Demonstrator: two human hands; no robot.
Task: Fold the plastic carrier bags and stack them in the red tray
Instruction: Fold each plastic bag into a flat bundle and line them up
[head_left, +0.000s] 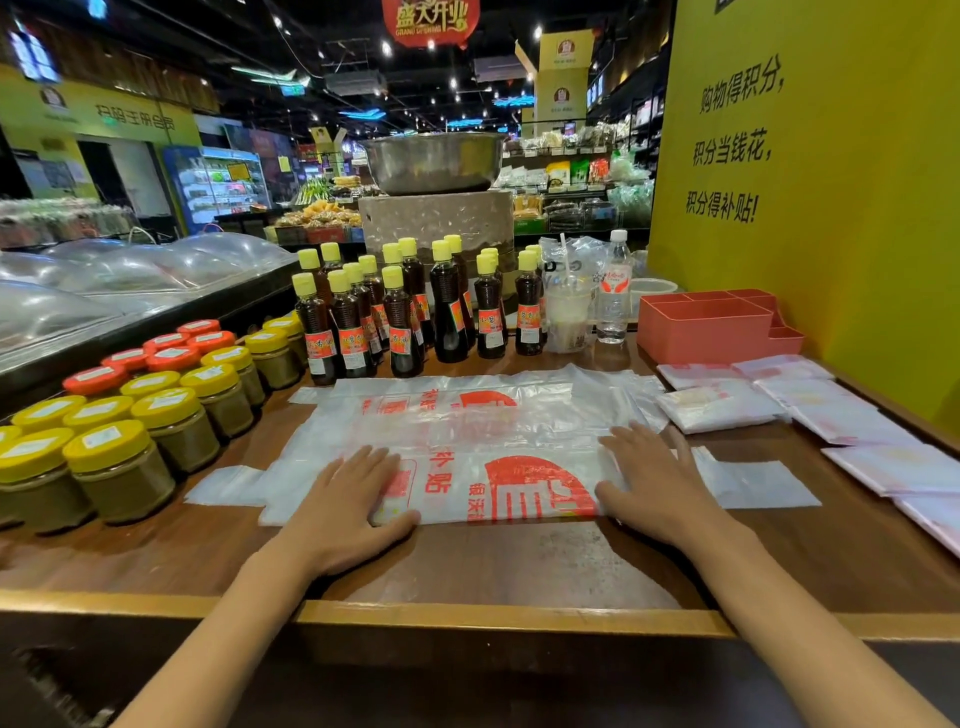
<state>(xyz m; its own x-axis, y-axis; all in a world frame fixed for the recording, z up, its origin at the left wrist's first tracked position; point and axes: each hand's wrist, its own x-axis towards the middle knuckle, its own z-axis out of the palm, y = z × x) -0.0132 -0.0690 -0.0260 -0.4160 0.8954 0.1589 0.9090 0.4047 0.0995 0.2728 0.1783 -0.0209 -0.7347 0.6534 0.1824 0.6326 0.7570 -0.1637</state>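
The printed red characters on the thin translucent white plastic carrier bag (467, 467) are partly covered by both hands, and a second bag layer (467, 402) lying just beyond it blurs into the first, so where one sheet ends is hard to tell. The far shop aisles are soft and dim; shelf goods there cannot be read.

The left hand (348, 499) lies flat with fingers straight and spread, pressing the bag's near left part. The right hand (660, 478) lies the same way on its right part, fingers extended, gripping nothing. The film is glossy, creased, with handle tabs sticking out to the left and right.

The salmon-red rectangular plastic tray (711, 332) with inner dividers stands far right, against the yellow wall panel (810, 208). Near it, to the right of the bag, lie folded white bag squares (722, 408), some overlapping, the nearest cut by the frame edge.

The brown wooden worktop (493, 561) has a paler raised front edge. At left stand squat jars with yellow and orange lids (119, 467); behind the bag, dark sauce bottles with yellow caps (400, 317), a clear water bottle (613, 291) and a plastic drink cup (566, 317).
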